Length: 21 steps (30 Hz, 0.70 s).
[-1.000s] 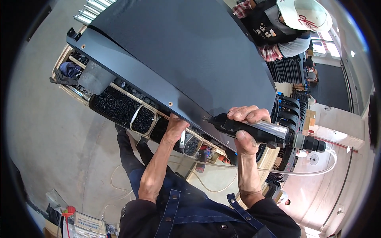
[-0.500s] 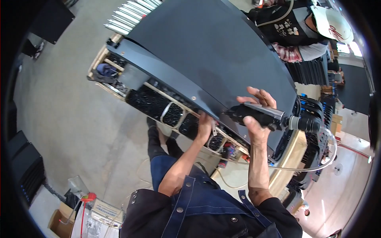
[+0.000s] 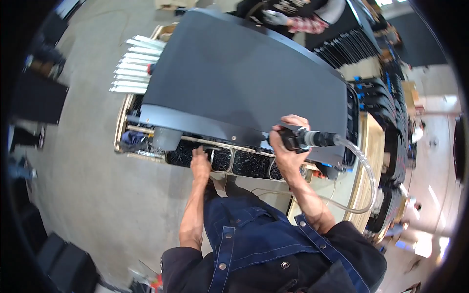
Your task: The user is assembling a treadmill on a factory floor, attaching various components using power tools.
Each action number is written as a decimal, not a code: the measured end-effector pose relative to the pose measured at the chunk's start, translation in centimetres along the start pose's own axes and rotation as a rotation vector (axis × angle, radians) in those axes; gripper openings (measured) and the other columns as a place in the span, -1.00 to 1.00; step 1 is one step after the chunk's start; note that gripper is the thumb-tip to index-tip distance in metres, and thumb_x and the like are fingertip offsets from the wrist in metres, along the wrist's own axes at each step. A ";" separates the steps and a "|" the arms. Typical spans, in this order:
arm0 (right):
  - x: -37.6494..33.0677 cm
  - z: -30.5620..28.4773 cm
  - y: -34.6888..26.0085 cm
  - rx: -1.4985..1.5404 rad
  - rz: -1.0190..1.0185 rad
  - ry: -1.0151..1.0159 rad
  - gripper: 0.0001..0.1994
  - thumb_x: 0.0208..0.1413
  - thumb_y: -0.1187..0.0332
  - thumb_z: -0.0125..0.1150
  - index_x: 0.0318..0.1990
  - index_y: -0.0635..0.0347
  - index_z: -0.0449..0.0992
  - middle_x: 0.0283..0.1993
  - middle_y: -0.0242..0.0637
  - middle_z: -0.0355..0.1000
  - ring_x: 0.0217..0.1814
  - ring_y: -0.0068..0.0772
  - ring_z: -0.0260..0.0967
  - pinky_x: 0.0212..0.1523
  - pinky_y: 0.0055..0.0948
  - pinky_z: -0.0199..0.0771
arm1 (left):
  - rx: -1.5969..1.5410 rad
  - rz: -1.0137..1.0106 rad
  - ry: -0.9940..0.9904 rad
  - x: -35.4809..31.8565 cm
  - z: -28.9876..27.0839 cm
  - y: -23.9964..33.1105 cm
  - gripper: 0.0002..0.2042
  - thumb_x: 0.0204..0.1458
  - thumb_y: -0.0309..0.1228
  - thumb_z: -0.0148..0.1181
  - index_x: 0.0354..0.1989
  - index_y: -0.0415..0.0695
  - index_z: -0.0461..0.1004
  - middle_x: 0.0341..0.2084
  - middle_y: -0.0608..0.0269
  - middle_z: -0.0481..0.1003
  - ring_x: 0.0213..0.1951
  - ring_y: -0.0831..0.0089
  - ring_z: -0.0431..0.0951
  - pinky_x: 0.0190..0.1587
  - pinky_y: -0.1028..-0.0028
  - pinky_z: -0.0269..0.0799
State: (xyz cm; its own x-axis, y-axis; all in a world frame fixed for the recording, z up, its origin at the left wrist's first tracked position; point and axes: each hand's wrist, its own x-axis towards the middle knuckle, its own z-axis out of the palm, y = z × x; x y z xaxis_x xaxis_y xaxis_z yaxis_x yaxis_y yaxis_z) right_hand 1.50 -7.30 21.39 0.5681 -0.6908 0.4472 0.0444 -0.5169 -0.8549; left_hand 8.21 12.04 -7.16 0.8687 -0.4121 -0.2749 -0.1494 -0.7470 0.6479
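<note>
My right hand (image 3: 289,146) is wrapped around a black air screwdriver (image 3: 295,138), held at the near edge of a large dark grey panel (image 3: 244,73). A clear hose (image 3: 370,171) curves from the tool's rear end. Its tip is hidden at the panel edge. My left hand (image 3: 200,165) reaches over a long parts tray (image 3: 225,172) in front of the panel, fingers stretched over small black pieces (image 3: 181,154), slightly blurred. Nothing shows in those fingers. Along the panel's folded near edge sits a brass-coloured round fitting (image 3: 234,138).
Silvery metal strips (image 3: 132,63) stick out at the panel's left. Across the panel is a co-worker's gloved hand (image 3: 276,18). A wooden frame (image 3: 366,146) and stacked black parts (image 3: 378,100) stand on the right. Dark cloth (image 3: 132,138) lies in the tray's left end.
My left hand has left the panel edge and moved left over the tray. My right fingers have closed around the screwdriver. The whole view has turned and shifted.
</note>
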 end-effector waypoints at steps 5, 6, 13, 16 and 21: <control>3.7 -5.1 -2.4 0.243 0.290 0.205 -0.62 -0.03 0.61 0.33 -0.01 0.30 0.42 -0.08 -0.15 0.44 -0.15 -0.34 0.57 -0.02 -0.24 0.63 | -0.127 0.395 0.111 0.7 -1.7 5.0 -0.60 0.08 -0.40 0.33 0.11 -0.17 0.49 -0.15 0.00 0.53 -0.10 0.01 0.55 -0.12 0.09 0.48; 3.9 -5.8 -3.1 0.392 0.249 0.361 -0.62 -0.01 0.59 0.31 0.00 0.31 0.41 -0.10 -0.14 0.45 -0.16 -0.31 0.57 0.01 -0.18 0.63 | -0.510 0.136 -0.254 1.2 -0.5 6.1 -0.60 0.13 -0.31 0.31 0.12 -0.19 0.50 -0.15 0.01 0.59 -0.11 0.07 0.60 -0.04 0.11 0.51; -5.1 -17.3 -6.8 0.126 0.482 0.306 -0.58 -0.01 0.36 0.45 -0.07 0.19 0.34 -0.25 -0.22 0.45 -0.22 -0.29 0.53 -0.08 -0.21 0.59 | -1.763 -0.556 -1.254 3.3 7.4 11.7 -0.69 0.20 -0.25 0.23 0.05 -0.10 0.51 -0.02 0.06 0.59 -0.05 0.06 0.61 -0.02 0.01 0.55; -12.3 -25.2 -5.3 -0.047 0.647 0.504 -0.63 -0.01 0.36 0.48 -0.12 0.22 0.41 -0.32 -0.27 0.50 -0.28 -0.40 0.54 -0.16 -0.35 0.59 | -1.789 -0.575 -1.224 3.3 7.8 13.7 -0.70 0.23 -0.22 0.15 0.08 -0.02 0.50 0.04 0.17 0.56 0.03 0.15 0.53 -0.23 0.26 0.44; -20.0 -40.8 -0.9 -0.365 0.759 0.882 -0.69 0.01 0.32 0.52 -0.23 0.22 0.47 -0.41 -0.39 0.50 -0.38 -0.54 0.49 -0.30 -0.48 0.54 | -1.742 -0.525 -1.121 4.9 8.9 10.6 -0.73 0.17 -0.31 0.18 0.00 -0.11 0.51 -0.11 0.16 0.55 -0.13 0.24 0.49 -0.29 0.38 0.34</control>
State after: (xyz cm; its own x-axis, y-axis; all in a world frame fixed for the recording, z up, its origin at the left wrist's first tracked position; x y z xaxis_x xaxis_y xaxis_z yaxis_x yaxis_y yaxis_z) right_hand -43.39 -13.64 23.99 -0.4097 -0.9121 0.0127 -0.3704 0.1536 -0.9161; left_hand 6.72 -2.56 -7.93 -0.0011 -0.9270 -0.3750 0.9992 -0.0160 0.0366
